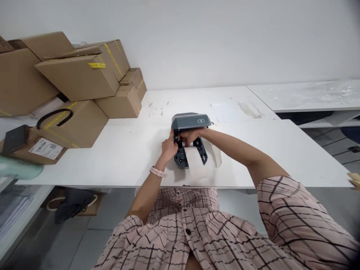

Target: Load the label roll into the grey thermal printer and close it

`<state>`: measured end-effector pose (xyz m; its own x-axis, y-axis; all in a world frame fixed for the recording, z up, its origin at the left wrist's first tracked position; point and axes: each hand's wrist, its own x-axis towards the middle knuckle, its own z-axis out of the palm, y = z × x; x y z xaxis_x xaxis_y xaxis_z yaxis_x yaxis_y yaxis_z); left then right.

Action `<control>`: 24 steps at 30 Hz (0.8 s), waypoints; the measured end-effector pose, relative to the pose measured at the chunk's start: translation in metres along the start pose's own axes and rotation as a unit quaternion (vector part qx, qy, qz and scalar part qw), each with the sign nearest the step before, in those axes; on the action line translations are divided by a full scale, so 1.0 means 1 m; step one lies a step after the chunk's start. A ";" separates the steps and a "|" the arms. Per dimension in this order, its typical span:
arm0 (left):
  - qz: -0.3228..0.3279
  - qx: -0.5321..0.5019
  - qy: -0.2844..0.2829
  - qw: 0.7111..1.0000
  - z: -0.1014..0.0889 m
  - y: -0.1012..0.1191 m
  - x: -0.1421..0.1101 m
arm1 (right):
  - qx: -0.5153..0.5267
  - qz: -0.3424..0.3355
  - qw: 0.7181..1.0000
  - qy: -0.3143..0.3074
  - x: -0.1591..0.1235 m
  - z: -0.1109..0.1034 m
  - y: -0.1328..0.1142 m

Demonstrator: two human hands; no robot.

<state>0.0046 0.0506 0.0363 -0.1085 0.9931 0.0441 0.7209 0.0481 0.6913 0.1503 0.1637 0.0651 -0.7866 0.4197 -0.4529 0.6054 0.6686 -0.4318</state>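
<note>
A small dark grey printer [191, 122] stands on the white table [281, 150] with its lid raised. A white paper roll [188, 144] lies inside it, and a strip of white paper [197, 165] runs out toward me. My left hand [168, 147] grips the printer's left side at the roll, fingers curled. My right hand [192, 135] reaches across from the right, and its fingers pinch the roll just under the lid. A pale pink watch is on my left wrist.
Several cardboard boxes [84, 75] are stacked at the back left, one with a black handle and a shipping label. A second white table [309, 95] adjoins at the right. A dark bag [73, 204] lies on the floor under the table.
</note>
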 end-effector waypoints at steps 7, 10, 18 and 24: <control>0.009 0.005 -0.008 1.000 -0.004 0.001 -0.003 | 0.029 -0.018 0.999 -0.009 -0.013 -0.038 0.009; 0.000 -0.043 0.017 0.999 -0.002 -0.002 -0.004 | 0.089 -0.040 0.995 0.013 -0.022 -0.061 0.019; -0.010 -0.053 0.043 0.998 0.006 -0.007 -0.004 | 0.138 -0.038 0.989 0.039 -0.009 -0.077 0.039; -0.032 0.001 -0.008 0.999 0.000 -0.006 -0.001 | 0.218 -0.047 0.974 0.040 -0.020 -0.081 0.046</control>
<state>0.0008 0.0491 0.0324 -0.1441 0.9895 -0.0117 0.7139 0.1121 0.6912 0.1842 0.2358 0.1174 -0.8369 0.4282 -0.3409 0.5112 0.3888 -0.7665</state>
